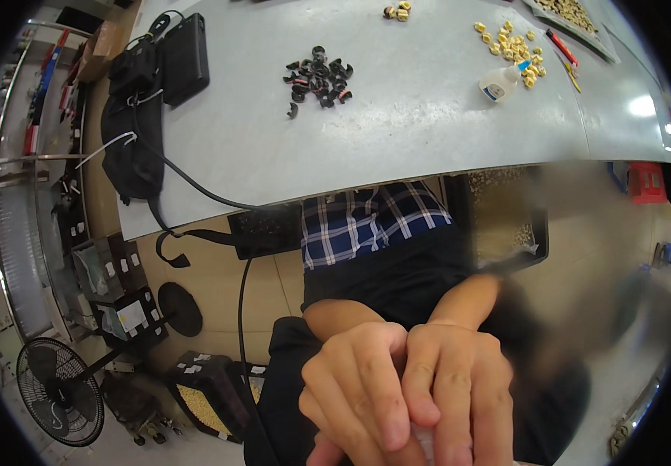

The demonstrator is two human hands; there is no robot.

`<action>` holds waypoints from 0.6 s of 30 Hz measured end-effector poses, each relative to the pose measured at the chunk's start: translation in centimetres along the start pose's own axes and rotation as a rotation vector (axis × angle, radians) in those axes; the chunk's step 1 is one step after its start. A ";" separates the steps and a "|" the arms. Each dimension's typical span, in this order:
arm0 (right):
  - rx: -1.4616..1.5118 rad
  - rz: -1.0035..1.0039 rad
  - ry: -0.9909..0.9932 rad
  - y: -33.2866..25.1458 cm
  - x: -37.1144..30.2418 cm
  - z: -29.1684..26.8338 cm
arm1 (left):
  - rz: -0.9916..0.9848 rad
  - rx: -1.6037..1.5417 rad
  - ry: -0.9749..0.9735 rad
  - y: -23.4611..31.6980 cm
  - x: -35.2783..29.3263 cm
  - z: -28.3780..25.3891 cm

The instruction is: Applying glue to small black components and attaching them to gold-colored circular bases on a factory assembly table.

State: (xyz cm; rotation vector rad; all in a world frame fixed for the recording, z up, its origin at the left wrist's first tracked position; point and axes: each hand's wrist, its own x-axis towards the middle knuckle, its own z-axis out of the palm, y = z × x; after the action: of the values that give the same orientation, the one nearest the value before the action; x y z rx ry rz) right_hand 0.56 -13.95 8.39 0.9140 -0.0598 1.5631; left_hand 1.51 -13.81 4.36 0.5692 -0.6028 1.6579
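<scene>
Close to the camera at the bottom, my left hand (355, 380) and my right hand (460, 380) are pressed side by side, their fingers bent and pointing down the picture. Both are closed. A small pale bit of something (426, 441) shows between the fingertips; what it is, I cannot make out. Most fingertips and both palms are hidden. Beyond the hands are dark clothing (382, 268) and a blue plaid cloth (374, 225) at the table's edge.
On the grey table (398, 136) lie black curved pieces (320, 76), yellowish pieces (510, 45), a blue-tipped squeeze bottle (498, 84) and a red pen-like tool (561, 48). A black bag (130, 147) with cables sits left. A fan (60, 392) and bins (203, 392) stand lower left.
</scene>
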 end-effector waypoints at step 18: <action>-1.118 -0.142 -0.490 -6.4 -1.2 1.2 | 0.087 0.194 -0.135 0.9 2.0 0.6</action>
State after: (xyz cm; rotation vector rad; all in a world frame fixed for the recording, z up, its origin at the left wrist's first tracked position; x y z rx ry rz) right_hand 6.55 -14.05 5.58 0.3458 -1.0761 0.8927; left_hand 0.33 -12.89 6.01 0.8110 -0.5740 1.7817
